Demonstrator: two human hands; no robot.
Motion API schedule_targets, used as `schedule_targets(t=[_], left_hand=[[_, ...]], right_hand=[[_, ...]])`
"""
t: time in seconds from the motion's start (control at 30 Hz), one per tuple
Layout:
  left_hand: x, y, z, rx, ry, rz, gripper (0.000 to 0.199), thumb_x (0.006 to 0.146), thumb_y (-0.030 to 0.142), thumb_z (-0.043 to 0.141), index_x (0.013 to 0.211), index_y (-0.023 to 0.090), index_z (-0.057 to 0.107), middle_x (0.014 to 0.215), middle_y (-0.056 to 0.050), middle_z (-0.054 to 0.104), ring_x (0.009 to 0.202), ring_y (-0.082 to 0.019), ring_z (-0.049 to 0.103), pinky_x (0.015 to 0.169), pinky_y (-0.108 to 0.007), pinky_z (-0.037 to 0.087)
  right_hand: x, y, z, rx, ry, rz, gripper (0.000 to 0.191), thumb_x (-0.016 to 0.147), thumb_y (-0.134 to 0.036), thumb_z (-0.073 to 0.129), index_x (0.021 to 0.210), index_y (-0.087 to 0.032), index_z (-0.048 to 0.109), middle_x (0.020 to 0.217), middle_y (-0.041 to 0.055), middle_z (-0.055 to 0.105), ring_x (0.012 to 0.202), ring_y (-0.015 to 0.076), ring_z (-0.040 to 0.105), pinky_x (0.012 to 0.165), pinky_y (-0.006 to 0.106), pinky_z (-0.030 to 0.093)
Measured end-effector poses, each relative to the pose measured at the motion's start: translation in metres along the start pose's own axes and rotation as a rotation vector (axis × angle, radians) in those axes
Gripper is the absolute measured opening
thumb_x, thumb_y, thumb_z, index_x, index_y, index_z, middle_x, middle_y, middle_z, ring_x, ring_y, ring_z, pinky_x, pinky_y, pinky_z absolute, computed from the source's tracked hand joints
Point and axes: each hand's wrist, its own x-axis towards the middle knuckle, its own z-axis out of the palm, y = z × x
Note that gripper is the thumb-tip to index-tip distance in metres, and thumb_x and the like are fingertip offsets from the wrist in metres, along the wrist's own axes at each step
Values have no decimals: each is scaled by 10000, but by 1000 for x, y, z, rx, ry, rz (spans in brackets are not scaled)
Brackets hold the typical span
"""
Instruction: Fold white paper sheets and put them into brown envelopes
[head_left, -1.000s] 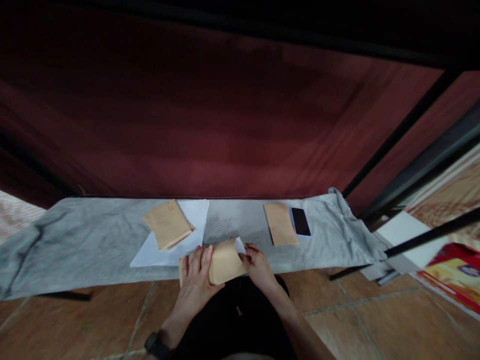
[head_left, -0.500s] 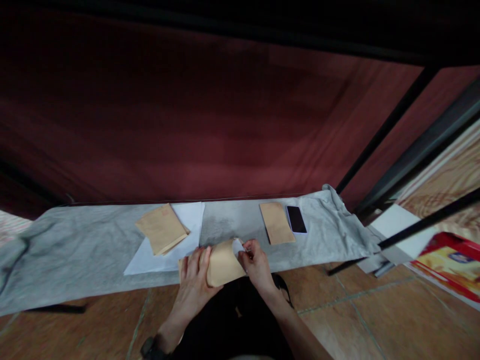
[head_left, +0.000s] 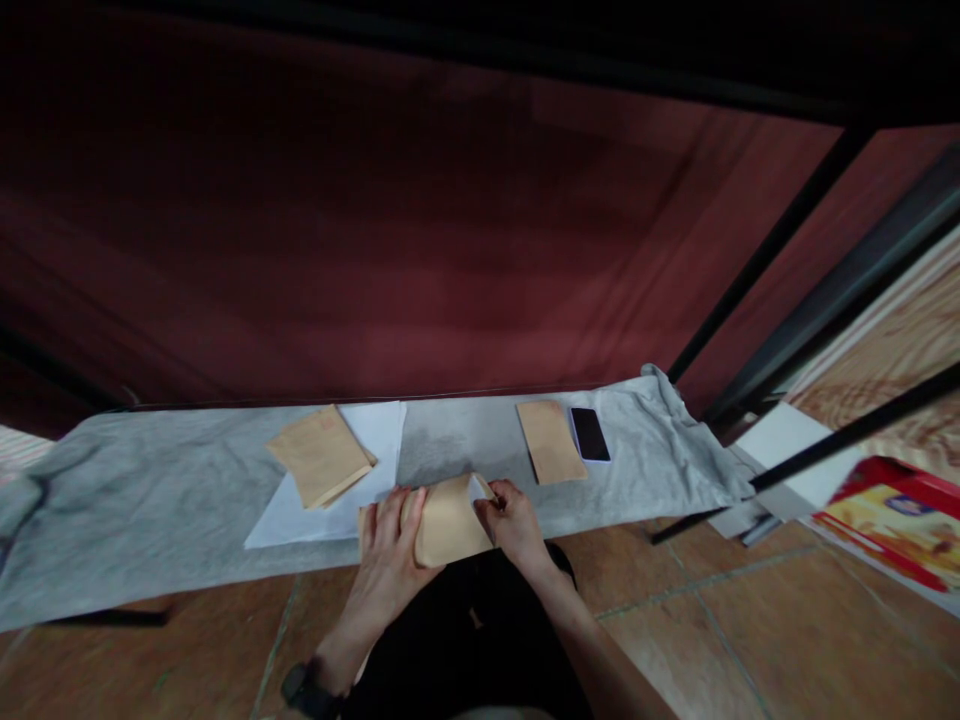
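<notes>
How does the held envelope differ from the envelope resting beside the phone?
The held envelope has the left hand and right hand on it; the resting envelope lies untouched. The held envelope shows white at one end; the resting envelope shows none. Both are brown.

Honestly can't make out a single word here. Closest thing is the blue logo (head_left: 910, 504) on the red and yellow package (head_left: 862, 512) over on the right, but it's too blurry to read. The brown envelopes (head_left: 319, 465) at left have a faint reddish mark (head_left: 328, 423), also illegible.
</notes>
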Motion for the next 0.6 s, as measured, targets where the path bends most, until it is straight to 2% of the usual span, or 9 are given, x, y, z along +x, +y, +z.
schedule_targets(t=[0.2, 0.4, 0.5, 0.6], left_hand=[[0, -2, 3, 7, 1, 5, 983, 735, 377, 703, 1546, 160, 193, 1486, -223, 393, 1417, -376, 337, 1172, -585, 197], [2, -4, 0, -11, -46, 5, 1016, 723, 369, 717, 1562, 185, 174, 1545, -205, 348, 1462, -375, 270, 1185, -590, 148], [0, -2, -3, -76, -41, -52, 1007, 748, 390, 720, 1570, 221, 164, 1619, -180, 221, 1491, -374, 199, 1188, -602, 126], [-13, 3, -3, -198, 110, -236, 878, 824, 429, 675, 1558, 245, 229, 1634, -152, 190, 1500, -360, 177, 1199, -585, 135]], right_hand=[[0, 0, 1, 124, -26, 96, 68, 737, -254, 585, 723, -218, 640, 634, -29, 588, 625, 140, 545, 559, 222, 395], [-2, 2, 5, 325, -42, 206, 135, 700, -349, 619, 723, -217, 636, 569, -40, 599, 547, 141, 552, 494, 224, 391], [-2, 4, 8, 476, -18, 253, 202, 679, -418, 645, 740, -226, 630, 575, -32, 623, 565, 163, 587, 513, 244, 442], [0, 7, 9, 584, -3, 300, 258, 658, -455, 680, 753, -222, 620, 589, -23, 638, 575, 171, 599, 534, 259, 466]])
